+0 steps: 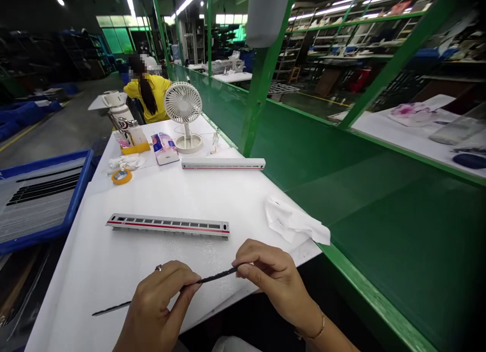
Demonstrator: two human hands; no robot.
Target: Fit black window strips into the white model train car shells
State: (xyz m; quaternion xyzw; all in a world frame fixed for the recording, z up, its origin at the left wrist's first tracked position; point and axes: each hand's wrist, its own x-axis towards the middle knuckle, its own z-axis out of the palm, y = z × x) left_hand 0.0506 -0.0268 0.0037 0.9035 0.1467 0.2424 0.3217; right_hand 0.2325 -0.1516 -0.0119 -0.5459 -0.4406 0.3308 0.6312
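Observation:
Between my hands runs a thin black strip [218, 276], slightly bowed, over the front of the white table. My left hand [161, 301] pinches it along its length, and its free end sticks out to the left beyond the hand. At the other end, thumb and fingers of my right hand [268, 276] are closed on the strip's tip. Just beyond my hands lies a model train car body [169, 225], silver-white with a red stripe and a row of dark windows. Farther back rests a second white train car body [224, 164].
A blue tray [81, 190] with black strips stands at the left. On the table [152, 266] are orange tape [122, 176], a fan [183, 109], a tissue pack [165, 148] and a crumpled white cloth [294, 220]. A green conveyor [364, 200] runs along the right. A person in yellow [152, 96] sits ahead.

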